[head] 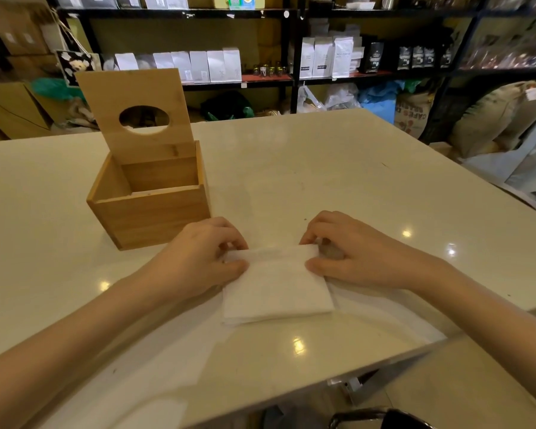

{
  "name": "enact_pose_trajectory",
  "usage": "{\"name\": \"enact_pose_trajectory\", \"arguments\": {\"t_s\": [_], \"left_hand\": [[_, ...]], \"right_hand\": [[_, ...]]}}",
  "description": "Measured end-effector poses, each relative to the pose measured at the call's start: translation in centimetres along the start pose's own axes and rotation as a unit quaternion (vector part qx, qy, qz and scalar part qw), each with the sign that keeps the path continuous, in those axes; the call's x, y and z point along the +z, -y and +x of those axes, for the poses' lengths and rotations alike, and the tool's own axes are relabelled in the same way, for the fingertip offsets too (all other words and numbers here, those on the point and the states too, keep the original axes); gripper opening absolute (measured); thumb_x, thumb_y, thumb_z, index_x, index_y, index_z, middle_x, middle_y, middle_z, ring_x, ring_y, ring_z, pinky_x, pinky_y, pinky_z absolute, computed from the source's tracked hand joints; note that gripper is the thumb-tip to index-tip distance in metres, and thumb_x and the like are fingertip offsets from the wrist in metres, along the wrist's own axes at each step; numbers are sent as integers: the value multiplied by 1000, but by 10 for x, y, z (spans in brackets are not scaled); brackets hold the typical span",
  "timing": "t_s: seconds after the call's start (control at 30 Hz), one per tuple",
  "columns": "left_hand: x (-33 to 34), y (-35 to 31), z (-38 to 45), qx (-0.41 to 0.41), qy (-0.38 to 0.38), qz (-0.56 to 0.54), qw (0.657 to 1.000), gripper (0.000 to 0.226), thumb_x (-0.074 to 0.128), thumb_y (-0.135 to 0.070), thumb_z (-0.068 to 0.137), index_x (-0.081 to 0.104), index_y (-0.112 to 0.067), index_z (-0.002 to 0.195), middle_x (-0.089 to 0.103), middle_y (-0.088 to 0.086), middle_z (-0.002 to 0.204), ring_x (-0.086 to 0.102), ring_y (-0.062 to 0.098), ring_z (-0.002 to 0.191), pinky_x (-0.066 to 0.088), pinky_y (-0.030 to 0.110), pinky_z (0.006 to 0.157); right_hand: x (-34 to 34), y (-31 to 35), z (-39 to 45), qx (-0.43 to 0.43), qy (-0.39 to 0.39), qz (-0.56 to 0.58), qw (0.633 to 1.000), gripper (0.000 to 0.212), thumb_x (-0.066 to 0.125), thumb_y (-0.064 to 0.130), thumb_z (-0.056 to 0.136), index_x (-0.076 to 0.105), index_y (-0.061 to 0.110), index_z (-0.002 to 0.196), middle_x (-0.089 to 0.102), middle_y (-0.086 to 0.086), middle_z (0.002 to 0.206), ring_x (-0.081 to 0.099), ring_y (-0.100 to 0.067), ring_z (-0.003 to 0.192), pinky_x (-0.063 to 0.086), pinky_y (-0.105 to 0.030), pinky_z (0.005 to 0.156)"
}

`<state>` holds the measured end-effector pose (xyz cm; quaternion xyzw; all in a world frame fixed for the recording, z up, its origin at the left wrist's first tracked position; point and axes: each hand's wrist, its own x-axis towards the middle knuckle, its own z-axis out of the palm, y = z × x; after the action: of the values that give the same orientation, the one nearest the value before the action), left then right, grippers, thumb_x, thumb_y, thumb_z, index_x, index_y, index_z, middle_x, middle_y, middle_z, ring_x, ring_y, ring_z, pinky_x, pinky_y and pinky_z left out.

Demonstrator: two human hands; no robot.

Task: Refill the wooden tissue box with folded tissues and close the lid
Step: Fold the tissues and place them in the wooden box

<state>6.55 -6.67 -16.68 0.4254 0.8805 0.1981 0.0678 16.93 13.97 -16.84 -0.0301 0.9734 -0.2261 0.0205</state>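
A folded white tissue (pixel 276 286) is lying on the pale table (pixel 369 187); the left hand (pixel 205 258) and right hand (pixel 344 252) are pinching its far corners, fingers curled closed; beyond-left, the wooden tissue box (pixel 149 209) is standing apart, its lid (pixel 136 116) raised upright.

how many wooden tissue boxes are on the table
1. The wooden tissue box stands on the table, ahead of the left hand, its lid raised upright.
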Motion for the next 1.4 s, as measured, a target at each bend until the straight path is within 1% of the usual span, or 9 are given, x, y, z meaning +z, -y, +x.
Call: {"name": "enact_pose_trajectory", "arguments": {"t_s": [0.37, 0.5, 0.67, 0.73, 0.87, 0.97, 1.17, 1.33, 1.4], "left_hand": [[-5, -4, -2, -38, 1, -49, 998, 9, 65, -23, 79, 64, -20, 87, 65, -3, 88, 57, 6, 81, 48, 26, 69], [-11, -2, -6, -35, 2, -65, 997, 11, 67, -23, 77, 59, -24, 86, 60, -8, 82, 54, 8, 76, 44, 20, 61], [-32, 1, -11, -70, -12, -103, 992, 21, 71, -26, 74, 63, -30, 93, 62, -15, 81, 57, 1, 75, 45, 10, 55], [-45, 4, -14, -84, -14, -111, 990, 16, 72, -27, 72, 66, -31, 87, 63, -16, 79, 58, 0, 72, 44, 4, 53], [-72, 14, -16, -101, -27, -118, 987, 11, 74, -28, 69, 66, -35, 72, 66, -14, 73, 61, -3, 69, 46, 8, 50], [-94, 23, -18, -112, -57, -136, 983, 13, 76, -25, 67, 66, -33, 66, 66, -13, 67, 59, -6, 64, 45, 5, 47], [-136, 53, -10, -141, -113, -131, 975, 4, 70, -31, 71, 69, -28, 72, 65, -10, 82, 57, 6, 79, 41, 16, 63], [-142, 91, 10, -215, -145, -93, 961, 10, 70, -34, 73, 70, -25, 78, 56, -8, 121, 44, 11, 111, 36, 37, 98], [-139, 100, 15, -227, -148, -85, 959, 4, 69, -32, 75, 66, -32, 72, 49, -4, 137, 40, 17, 125, 33, 43, 104]], "right_hand": [[-11, 16, 9, 43, 18, 83, 995, 11, 60, 17, 80, 58, 22, 89, 56, 8, 83, 52, 1, 65, 41, -10, 59], [-15, 21, 14, 49, 35, 129, 990, 24, 64, 19, 78, 63, 22, 102, 67, -8, 95, 53, -8, 67, 43, -22, 64], [-28, 33, 24, 53, 44, 200, 977, 11, 67, 21, 77, 71, 14, 85, 72, -19, 92, 64, -37, 89, 48, -49, 88], [-35, 39, 33, 52, 49, 207, 976, 12, 70, 20, 75, 72, 12, 84, 73, -16, 88, 66, -32, 83, 49, -45, 85], [-49, 55, 54, 39, 84, 211, 973, 13, 72, 19, 73, 74, 12, 84, 69, -3, 71, 56, -6, 64, 44, -24, 67], [-57, 66, 73, 23, 81, 214, 973, 11, 71, 21, 73, 73, 12, 80, 63, 6, 61, 53, -2, 58, 42, -21, 65], [-67, 86, 116, 13, 33, 225, 974, 9, 70, 26, 73, 73, 18, 76, 66, -8, 78, 54, -3, 65, 41, -23, 68], [-60, 93, 156, 64, -18, 203, 977, 7, 70, 35, 74, 71, 28, 72, 60, 19, 85, 53, 0, 82, 35, -17, 68], [-54, 90, 167, 69, -61, 153, 984, 7, 71, 34, 74, 67, 29, 72, 54, 16, 93, 49, -6, 88, 34, -22, 74]]}}
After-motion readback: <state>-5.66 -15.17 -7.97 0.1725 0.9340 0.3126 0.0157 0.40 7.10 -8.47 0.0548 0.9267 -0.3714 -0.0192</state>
